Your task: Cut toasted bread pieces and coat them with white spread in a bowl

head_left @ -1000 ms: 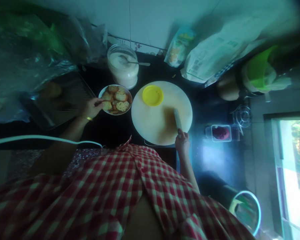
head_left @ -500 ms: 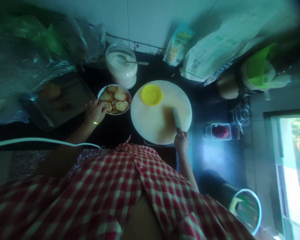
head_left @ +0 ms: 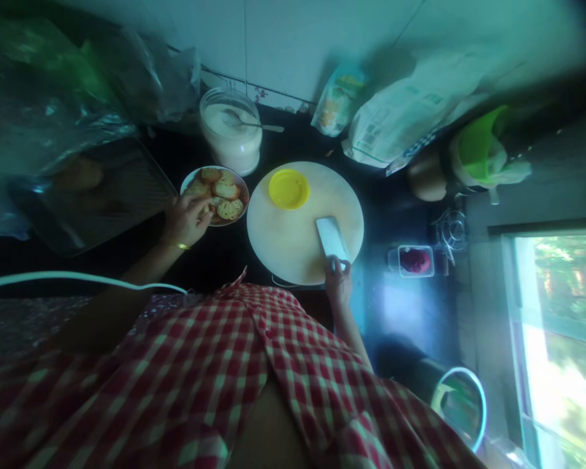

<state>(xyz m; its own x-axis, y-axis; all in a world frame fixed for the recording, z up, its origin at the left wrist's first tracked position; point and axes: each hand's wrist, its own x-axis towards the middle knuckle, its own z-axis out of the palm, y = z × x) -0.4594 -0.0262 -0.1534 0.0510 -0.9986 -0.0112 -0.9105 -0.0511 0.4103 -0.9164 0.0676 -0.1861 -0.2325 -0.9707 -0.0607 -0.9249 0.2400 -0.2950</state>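
Note:
My left hand [head_left: 188, 220] is over the left rim of a bowl of bread slices [head_left: 226, 190]. Its fingers are bent and reach in among the slices, with a gap between thumb and forefinger; nothing plainly sits between them. My right hand [head_left: 338, 280] is closed round the handle of a cleaver [head_left: 332, 238], whose broad face shows above the right part of a round cutting board [head_left: 283, 251]. A shallow yellow dish [head_left: 289, 189] stands on the board's far left part. Any contact between blade and board is hard to make out.
A glass jar of white contents [head_left: 232, 133] with a spoon stands behind the bowl. At left lie a dark tray [head_left: 122, 195] and plastic bags [head_left: 53, 98]. Packets [head_left: 390, 130] lean by the wall; a small tub of red food [head_left: 415, 260] is at right.
The cleaver has turned from nearly edge-on to showing its broad face. My left fingers have moved a little further over the bowl. The view has shifted slightly.

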